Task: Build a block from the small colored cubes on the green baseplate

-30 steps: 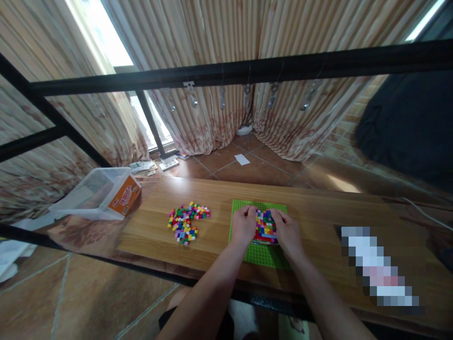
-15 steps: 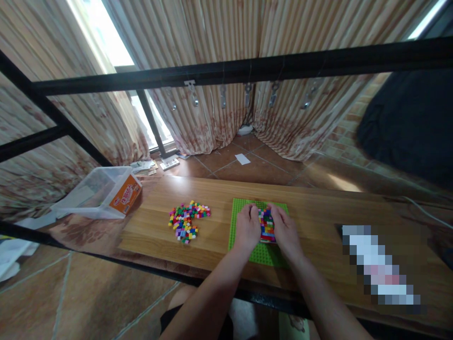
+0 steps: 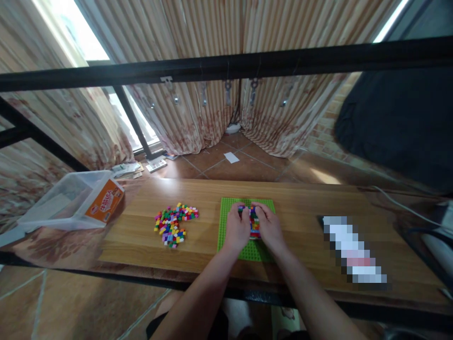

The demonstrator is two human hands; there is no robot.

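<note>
Both hands rest on a green baseplate (image 3: 226, 236) that lies on the wooden table (image 3: 300, 212), near its front edge and about midway along its length. The left hand (image 3: 236, 230) and the right hand (image 3: 269, 228) sit close side by side, palms down, fingers curled inward and closed around a small block of multicoloured bricks (image 3: 253, 225) that stands on the baseplate. Only a narrow strip of the block shows between the two hands, with red, yellow, blue and purple bricks in it; the rest is covered by the fingers. The thumbs lie along the near sides of the block, and the fingertips meet at its far edge, so the hands press in on it from left and right. Whether the block is lifted off the studs or seated on them cannot be told.

To the left of the baseplate, well apart from it, a loose pile of small coloured bricks (image 3: 173, 223) is scattered on the table. Beyond the table's left end, a clear plastic box with an orange label (image 3: 76, 198) lies tilted on its side. Toward the right end of the table lies a blurred, pixelated patch (image 3: 352, 250). A black metal bar (image 3: 226, 66) crosses the view above the table, with striped curtains (image 3: 198, 94) hanging behind it down to a tiled floor (image 3: 244, 165).
</note>
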